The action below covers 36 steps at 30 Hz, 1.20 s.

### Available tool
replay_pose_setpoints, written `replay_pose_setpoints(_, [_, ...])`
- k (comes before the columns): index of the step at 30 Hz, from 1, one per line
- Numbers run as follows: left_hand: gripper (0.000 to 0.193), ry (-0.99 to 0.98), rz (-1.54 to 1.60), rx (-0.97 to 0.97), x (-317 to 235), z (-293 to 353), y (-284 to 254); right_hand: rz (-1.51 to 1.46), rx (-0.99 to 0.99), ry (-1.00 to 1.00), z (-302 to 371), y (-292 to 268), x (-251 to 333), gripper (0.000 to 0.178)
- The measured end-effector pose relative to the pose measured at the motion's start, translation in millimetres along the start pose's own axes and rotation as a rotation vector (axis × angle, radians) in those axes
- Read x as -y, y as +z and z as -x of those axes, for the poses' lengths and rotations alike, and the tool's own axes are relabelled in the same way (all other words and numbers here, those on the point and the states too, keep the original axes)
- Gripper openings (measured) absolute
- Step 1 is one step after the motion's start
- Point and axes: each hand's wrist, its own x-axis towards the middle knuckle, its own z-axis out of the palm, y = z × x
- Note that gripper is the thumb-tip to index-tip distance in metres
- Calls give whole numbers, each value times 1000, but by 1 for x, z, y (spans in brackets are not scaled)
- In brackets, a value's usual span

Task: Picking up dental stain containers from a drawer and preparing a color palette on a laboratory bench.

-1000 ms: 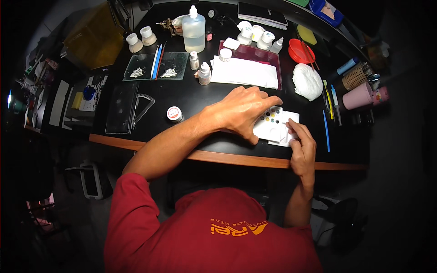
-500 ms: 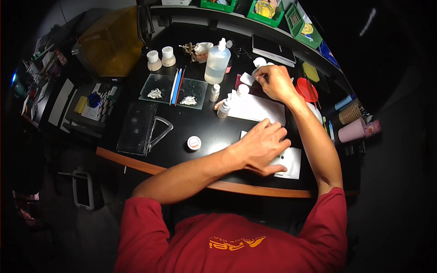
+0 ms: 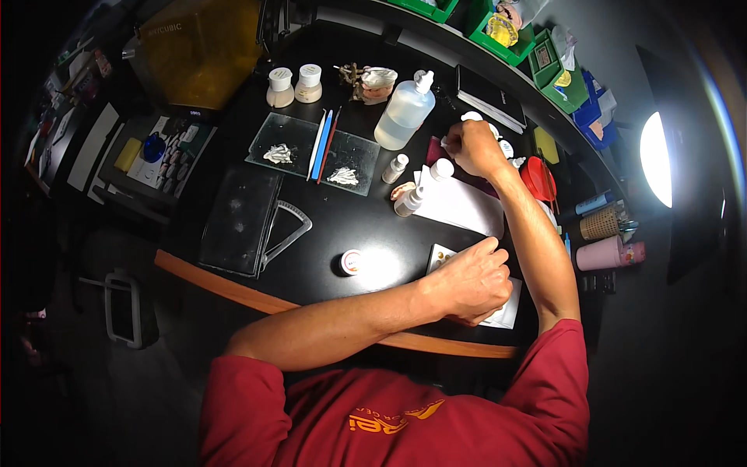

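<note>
Your right hand (image 3: 476, 148) has its fingers bent in over the maroon tray (image 3: 433, 149), near the white-lidded jars (image 3: 506, 149); the back of the hand covers the tips, so I cannot tell whether they pinch anything. Your left hand (image 3: 473, 286) is curled above the white palette (image 3: 439, 255), its fingertips turned under, so its grip cannot be told either. The palette lies near the desk's front edge, most of it under that hand. You would do well to hold the left steady against any slide, and to lift the right wrist clear of the small white jar (image 3: 442, 169) and the dropper bottle (image 3: 408, 203). Your right forearm cuts off part of the folded white towel (image 3: 467, 206) and whatever pale thing lies beyond it.
</note>
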Motion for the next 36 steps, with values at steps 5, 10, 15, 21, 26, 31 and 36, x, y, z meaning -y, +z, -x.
replay_pose_setpoints(5, [20,-17,-47,10,0,2,2,-244,-126,131,19,-18,6,12])
replay_pose_setpoints(10, [18,-13,-57,20,-1,0,4,-716,-160,282,34,-21,-21,10])
replay_pose_setpoints(15, [20,-37,-15,4,4,2,8,-1146,-144,418,45,-24,-34,11])
replay_pose_setpoints(21, [18,-209,75,-144,12,-1,3,-1486,-135,496,57,-30,-47,12])
replay_pose_setpoints(26, [13,-371,132,-288,18,-4,-9,-1537,-154,546,65,-28,-53,13])
replay_pose_setpoints(31, [11,-462,119,-344,26,-5,-9,-1604,-132,564,79,-25,-55,9])
replay_pose_setpoints(36, [3,-414,98,-446,42,-16,-10,-1608,-198,624,92,-15,-67,6])
